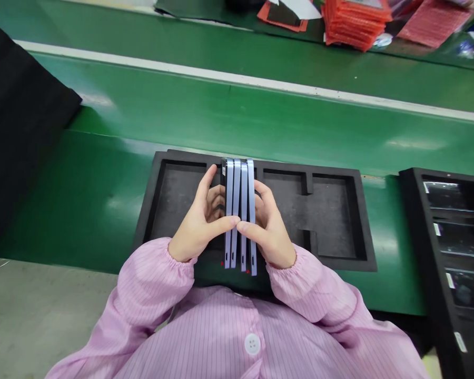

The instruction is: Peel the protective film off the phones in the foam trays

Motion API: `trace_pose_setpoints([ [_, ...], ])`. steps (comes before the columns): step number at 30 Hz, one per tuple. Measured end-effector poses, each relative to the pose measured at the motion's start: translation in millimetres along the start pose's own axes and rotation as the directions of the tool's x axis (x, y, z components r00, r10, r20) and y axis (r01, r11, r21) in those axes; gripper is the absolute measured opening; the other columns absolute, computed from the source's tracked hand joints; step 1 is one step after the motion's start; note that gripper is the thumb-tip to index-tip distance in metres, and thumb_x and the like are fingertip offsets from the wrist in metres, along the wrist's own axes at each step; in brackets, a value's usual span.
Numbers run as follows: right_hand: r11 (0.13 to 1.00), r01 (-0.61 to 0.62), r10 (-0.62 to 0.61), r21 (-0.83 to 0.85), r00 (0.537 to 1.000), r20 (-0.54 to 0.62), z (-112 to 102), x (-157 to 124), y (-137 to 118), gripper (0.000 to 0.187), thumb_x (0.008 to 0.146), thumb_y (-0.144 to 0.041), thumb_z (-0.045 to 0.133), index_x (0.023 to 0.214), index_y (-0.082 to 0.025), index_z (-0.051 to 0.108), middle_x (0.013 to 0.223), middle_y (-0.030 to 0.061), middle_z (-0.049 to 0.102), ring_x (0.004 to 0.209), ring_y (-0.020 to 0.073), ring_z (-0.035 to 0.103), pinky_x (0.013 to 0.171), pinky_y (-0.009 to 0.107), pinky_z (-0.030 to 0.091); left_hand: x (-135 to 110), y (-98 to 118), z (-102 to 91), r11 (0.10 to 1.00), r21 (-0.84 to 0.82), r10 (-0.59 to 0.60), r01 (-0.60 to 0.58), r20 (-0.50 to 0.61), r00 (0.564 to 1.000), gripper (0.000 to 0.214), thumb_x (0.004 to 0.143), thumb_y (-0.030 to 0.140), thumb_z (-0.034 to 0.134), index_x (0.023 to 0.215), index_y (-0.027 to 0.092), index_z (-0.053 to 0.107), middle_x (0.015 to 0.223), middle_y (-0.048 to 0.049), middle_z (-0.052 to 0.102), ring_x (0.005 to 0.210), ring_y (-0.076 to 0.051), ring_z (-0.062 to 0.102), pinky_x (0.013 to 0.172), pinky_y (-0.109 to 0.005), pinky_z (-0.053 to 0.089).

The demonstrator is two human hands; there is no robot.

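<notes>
Several smartphones [237, 189] with light-blue frames stand on edge side by side between my two hands. Charging ports show on their near ends, and small red marks stick out by the lower corners. My left hand [203, 221] is wrapped round the left side of the bunch, thumb across the blue edges. From the other side my right hand [270, 229] grips the phones, its thumb tip almost meeting the left one. A slight gap parts the phones near the thumbs. Underneath lies a black foam tray [367, 237] with rectangular compartments; the phones and hands hide its middle.
At the right stands another black tray [438, 284] holding dark-screened devices [460, 237]. A large black object [19, 121] covers the left of the green bench [102, 210]. Along the back, a raised white strip [181, 68] runs before stacked red bubble-wrap pouches [353, 23].
</notes>
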State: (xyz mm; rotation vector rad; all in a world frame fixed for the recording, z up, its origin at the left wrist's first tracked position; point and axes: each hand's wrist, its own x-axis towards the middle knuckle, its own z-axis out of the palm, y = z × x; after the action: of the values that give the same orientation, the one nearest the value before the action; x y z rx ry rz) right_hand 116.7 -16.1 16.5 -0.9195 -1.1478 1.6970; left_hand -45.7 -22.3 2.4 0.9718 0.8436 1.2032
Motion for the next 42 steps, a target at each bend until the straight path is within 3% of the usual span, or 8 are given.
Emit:
trace_pose_setpoints([
  [7,0.963,0.25,-0.243,-0.095,0.967,0.082,1,1,-6,0.102,0.064,-0.037,0.089,0.145,-0.031,0.027,0.14,0.0107,0.049,0.128,0.0271,0.055,0.111,0.048,0.046,-1,11,3.6,0.967,0.006,0.249,-0.254,0.171,0.953,0.088,0.078,0.031,0.086,0.151,0.036,0.036,0.135,-0.0072,0.053,0.121,-0.027,0.056,0.11,-0.04,0.046],
  [16,0.76,0.593,-0.517,-0.266,0.8,0.305,-19,-18,16,0.11,0.072,-0.029,0.086,0.153,-0.05,0.016,0.15,0.0015,0.04,0.143,0.0264,0.04,0.123,0.05,0.032,-8,22,-18.3,0.761,0.262,0.391,-0.594,0.545,0.742,0.109,0.067,0.035,0.091,0.155,0.029,0.028,0.147,-0.0151,0.039,0.137,-0.039,0.04,0.119,-0.053,0.033],
  [21,0.685,0.563,-0.458,-0.462,0.826,0.328,-20,-18,10,0.105,0.073,-0.035,0.085,0.154,-0.043,0.017,0.148,0.0061,0.043,0.14,0.0294,0.043,0.12,0.052,0.036,-6,26,-8.2,0.657,0.245,0.488,-0.713,0.582,0.65,0.103,0.066,0.035,0.09,0.148,0.028,0.029,0.131,-0.0149,0.041,0.128,-0.038,0.044,0.11,-0.054,0.042],
  [26,0.444,0.698,-0.571,-0.562,0.703,0.423,-12,-16,-3,0.1,0.072,-0.039,0.085,0.151,-0.031,0.024,0.141,0.0131,0.045,0.133,0.0323,0.048,0.112,0.053,0.045,-4,35,-1.0,0.685,0.294,0.431,-0.667,0.575,0.696,0.106,0.068,0.054,0.09,0.149,0.03,0.025,0.127,-0.0132,0.036,0.12,-0.035,0.045,0.105,-0.051,0.046],
  [31,0.279,0.46,-0.526,-0.843,0.808,0.267,-3,-36,-10,0.095,0.072,-0.028,0.082,0.15,-0.027,0.026,0.135,0.0184,0.042,0.125,0.0382,0.05,0.096,0.059,0.053,-2,33,8.5,0.583,0.275,0.524,-0.765,0.592,0.612,0.097,0.069,0.05,0.088,0.144,0.026,0.032,0.132,-0.0169,0.043,0.13,-0.039,0.04,0.111,-0.057,0.038],
  [36,0.665,0.382,-0.22,-0.642,0.921,0.321,-21,-59,-31,0.098,0.075,-0.023,0.08,0.152,-0.033,0.02,0.148,0.0146,0.036,0.129,0.0285,0.053,0.105,0.048,0.053,-1,23,18.1,0.473,0.165,0.663,-0.866,0.58,0.472,0.09,0.075,0.042,0.084,0.146,0.028,0.03,0.13,-0.0163,0.049,0.123,-0.034,0.051,0.109,-0.058,0.04],
  [39,0.919,-0.019,0.118,-0.393,0.967,0.228,-42,-67,-44,0.088,0.079,-0.04,0.079,0.151,-0.029,0.029,0.148,0.0136,0.042,0.122,0.0229,0.06,0.102,0.041,0.054,-6,22,20.2,0.388,0.201,0.644,-0.899,0.639,0.421,0.082,0.073,0.042,0.082,0.14,0.028,0.037,0.13,-0.0173,0.05,0.122,-0.035,0.054,0.11,-0.06,0.038],
  [42,0.927,-0.367,0.374,-0.074,0.921,0.113,-48,-67,-49,0.066,0.087,-0.066,0.06,0.134,-0.02,0.051,0.127,0.0128,0.062,0.108,0.0201,0.067,0.088,0.033,0.058,-14,15,27.8,0.215,0.238,0.578,-0.947,0.751,0.319,0.052,0.076,0.042,0.08,0.122,0.033,0.055,0.128,-0.0129,0.053,0.117,-0.032,0.058,0.11,-0.058,0.04],
])
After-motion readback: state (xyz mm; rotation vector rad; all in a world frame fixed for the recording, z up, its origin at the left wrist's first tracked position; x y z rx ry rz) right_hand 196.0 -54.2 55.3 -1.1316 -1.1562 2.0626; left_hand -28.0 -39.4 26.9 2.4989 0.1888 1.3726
